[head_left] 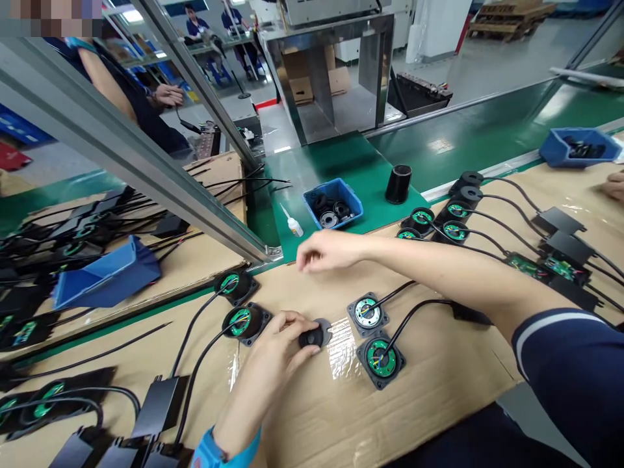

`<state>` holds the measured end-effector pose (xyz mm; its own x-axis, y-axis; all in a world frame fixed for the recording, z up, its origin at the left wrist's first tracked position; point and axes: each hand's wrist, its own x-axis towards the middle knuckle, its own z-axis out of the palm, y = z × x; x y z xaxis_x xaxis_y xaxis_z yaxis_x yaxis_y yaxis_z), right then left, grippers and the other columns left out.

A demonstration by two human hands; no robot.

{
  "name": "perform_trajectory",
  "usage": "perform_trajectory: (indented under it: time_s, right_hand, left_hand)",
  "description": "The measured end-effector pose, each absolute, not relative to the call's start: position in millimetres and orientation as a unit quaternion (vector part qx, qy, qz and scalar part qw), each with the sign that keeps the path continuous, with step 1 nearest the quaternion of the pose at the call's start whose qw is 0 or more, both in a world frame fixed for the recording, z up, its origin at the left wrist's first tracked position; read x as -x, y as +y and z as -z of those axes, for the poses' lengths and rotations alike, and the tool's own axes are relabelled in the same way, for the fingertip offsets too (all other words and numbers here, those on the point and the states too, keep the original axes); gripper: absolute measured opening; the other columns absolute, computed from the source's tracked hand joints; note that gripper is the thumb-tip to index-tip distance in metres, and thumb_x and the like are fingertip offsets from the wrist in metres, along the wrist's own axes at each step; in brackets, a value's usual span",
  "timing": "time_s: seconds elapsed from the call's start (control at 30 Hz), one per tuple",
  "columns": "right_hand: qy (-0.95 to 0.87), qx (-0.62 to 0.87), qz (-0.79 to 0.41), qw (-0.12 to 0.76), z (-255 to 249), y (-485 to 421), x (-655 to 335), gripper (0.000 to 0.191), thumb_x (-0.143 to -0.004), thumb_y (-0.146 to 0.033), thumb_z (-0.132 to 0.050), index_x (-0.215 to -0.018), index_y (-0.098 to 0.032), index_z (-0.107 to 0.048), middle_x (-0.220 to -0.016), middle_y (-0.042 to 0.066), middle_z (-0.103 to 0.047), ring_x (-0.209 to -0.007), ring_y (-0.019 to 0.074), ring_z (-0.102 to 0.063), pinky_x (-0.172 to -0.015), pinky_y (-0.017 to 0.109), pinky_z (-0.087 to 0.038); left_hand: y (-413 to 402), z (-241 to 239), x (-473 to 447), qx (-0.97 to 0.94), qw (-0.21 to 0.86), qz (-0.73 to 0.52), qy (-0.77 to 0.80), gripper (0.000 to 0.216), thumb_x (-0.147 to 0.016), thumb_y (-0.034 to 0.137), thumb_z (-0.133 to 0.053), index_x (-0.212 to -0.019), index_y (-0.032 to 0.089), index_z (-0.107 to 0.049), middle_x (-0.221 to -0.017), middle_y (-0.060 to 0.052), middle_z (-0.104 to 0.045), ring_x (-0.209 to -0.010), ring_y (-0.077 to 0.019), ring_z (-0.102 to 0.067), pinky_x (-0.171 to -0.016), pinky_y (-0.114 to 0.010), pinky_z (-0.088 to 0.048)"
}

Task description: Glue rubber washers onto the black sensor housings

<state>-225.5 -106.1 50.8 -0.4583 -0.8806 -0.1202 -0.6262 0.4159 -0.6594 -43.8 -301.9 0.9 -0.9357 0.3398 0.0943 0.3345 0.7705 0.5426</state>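
My left hand [287, 335] has its thumb and fingers around a small black round cap [311, 337] lying on the brown cardboard. Beside the cap, partly under it, is a flat grey disc [324, 330]. Farther forward, my right hand [324, 251] hangs over the cardboard with its fingers curled together; whatever they hold, if anything, is hidden. Right of the cap sit a black square-flanged housing with a white ring board [368, 313] and another with a green ring board [381, 359], both cabled. Two similar black housings [240, 322] stand left of my left hand.
A blue bin [334, 203] of black parts, a small white bottle [293, 224] and a black cup-shaped piece [398, 184] stand on the green surface. A metal post [146, 143] rises at left. Cabled black boxes [160, 406] lie left. Another person's hand [613, 185] shows at right.
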Motion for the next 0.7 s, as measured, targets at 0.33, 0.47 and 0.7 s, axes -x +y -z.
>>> perform_trajectory:
  time_s: [0.33,0.47,0.7]
  right_hand:
    - [0.925,0.291,0.241,-0.048,-35,-140,268,0.048,-0.077,-0.044,-0.089,-0.111,-0.013,-0.073,-0.129,0.018,-0.062,-0.129,0.0367,-0.043,-0.106,0.049,-0.031]
    - [0.934,0.268,0.235,-0.036,-31,-158,279,0.027,-0.081,-0.033,-0.086,-0.094,-0.011,-0.075,-0.119,0.019,-0.067,-0.127,0.0380,-0.044,-0.104,0.050,-0.030]
    - [0.905,0.285,0.315,-0.004,-63,-121,253,0.024,-0.093,-0.039,-0.073,-0.085,-0.017,-0.072,-0.098,0.006,-0.074,-0.104,0.0249,-0.062,-0.097,0.040,-0.039]
  left_hand:
    - [-298,-8,26,-0.168,0.053,-0.240,0.955,0.038,-0.074,0.020,-0.081,-0.108,0.028,-0.067,-0.101,0.000,-0.073,-0.088,-0.0216,-0.076,-0.077,-0.033,-0.063]
    - [-283,-5,13,-0.153,0.095,-0.195,0.964,0.044,-0.063,0.023,-0.091,-0.099,0.027,-0.065,-0.088,0.003,-0.073,-0.074,-0.0211,-0.075,-0.064,-0.031,-0.060]
    - [-271,-22,18,-0.181,-0.003,-0.262,0.948,0.050,-0.074,0.065,-0.080,-0.097,0.025,-0.062,-0.088,-0.002,-0.073,-0.074,-0.0218,-0.074,-0.061,-0.031,-0.059]
